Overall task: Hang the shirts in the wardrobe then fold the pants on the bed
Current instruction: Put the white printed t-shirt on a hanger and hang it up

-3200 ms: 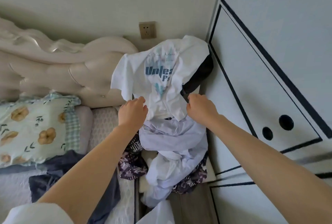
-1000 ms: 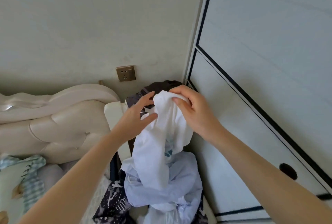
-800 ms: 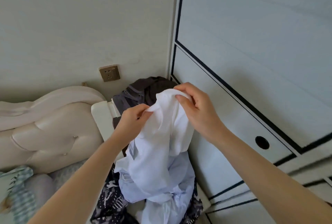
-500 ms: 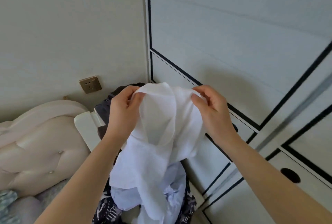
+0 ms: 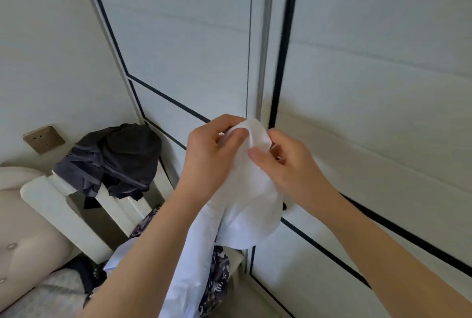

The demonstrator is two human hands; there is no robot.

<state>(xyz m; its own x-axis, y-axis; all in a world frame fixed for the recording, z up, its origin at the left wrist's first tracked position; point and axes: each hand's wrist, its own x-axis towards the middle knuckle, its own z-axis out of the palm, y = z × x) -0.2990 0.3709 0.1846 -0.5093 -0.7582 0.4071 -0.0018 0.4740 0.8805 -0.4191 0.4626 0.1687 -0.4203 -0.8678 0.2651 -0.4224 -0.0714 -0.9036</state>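
**White tee is off the pile and up at the wardrobe doors**

The white cotton T-shirt (image 5: 251,197) hangs in front of us at chest height, bunched at the top and trailing down toward the pile. Three seconds back it was draped over the chair back, so it's now fully lifted clear.

Our left hand (image 5: 212,154) and right hand (image 5: 290,168) both pinch the same top edge. Half a second ago they held it spread apart. Now they're nearly touching, and it looks like we're hunting for the collar.

Our view has swung from the bed corner to the pale grey wardrobe doors with black trim (image 5: 370,93), just behind the shirt. The doors look closed and there's no hanger in sight.

Lifting the tee uncovered a dark grey garment (image 5: 115,159) on the white chair back (image 5: 51,202). A dark patterned cloth (image 5: 217,274) sits below it.

We're early in the hanging step. One hand will probably have to let go to open a door.
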